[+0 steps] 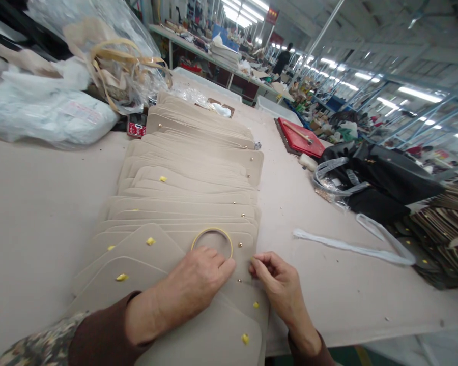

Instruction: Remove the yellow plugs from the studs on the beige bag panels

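My left hand (198, 279) is closed around the lower edge of a thin roll of yellow tape (214, 230), which stands up over the panels. To its right, my right hand (282, 287) pinches thumb and forefinger together; a tiny yellowish bit shows at the tips, too small to name surely. Under both hands lies a long overlapping row of beige bag panels (198, 178) with rounded corners. Small metal studs (240, 245) sit along their right side. Yellow tape pieces (150, 241) cover spots on several panels, including the nearest one.
Black bags (389, 173) and a stack of dark panels (431, 249) lie on the right of the table. A white strap (351, 246) and a red slab (299, 138) are nearer. Plastic-wrapped bundles (49, 112) and a red-black box (136, 125) are at the left.
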